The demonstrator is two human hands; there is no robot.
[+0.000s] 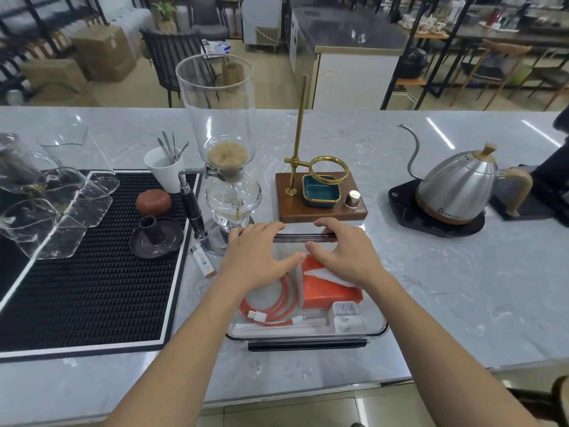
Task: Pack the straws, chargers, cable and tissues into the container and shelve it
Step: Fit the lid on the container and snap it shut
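A clear plastic container (374, 328) with a transparent lid and black clips sits on the marble counter in front of me. Through the lid I see an orange tissue pack (329, 292), a coiled orange cable (278, 306), two white chargers (346, 317) at the near right and white wrapped straws (277, 326) along the near wall. My left hand (257, 257) and my right hand (346, 254) both lie flat on the lid at its far side, fingers spread, fingertips reaching the far black clip (303, 237).
A siphon coffee maker (224, 167) stands just behind the container's left corner, a wooden drip stand (320, 195) right behind it. A lighter (204, 266) lies to the left beside a black bar mat (92, 272). A steel kettle (458, 189) stands at the right.
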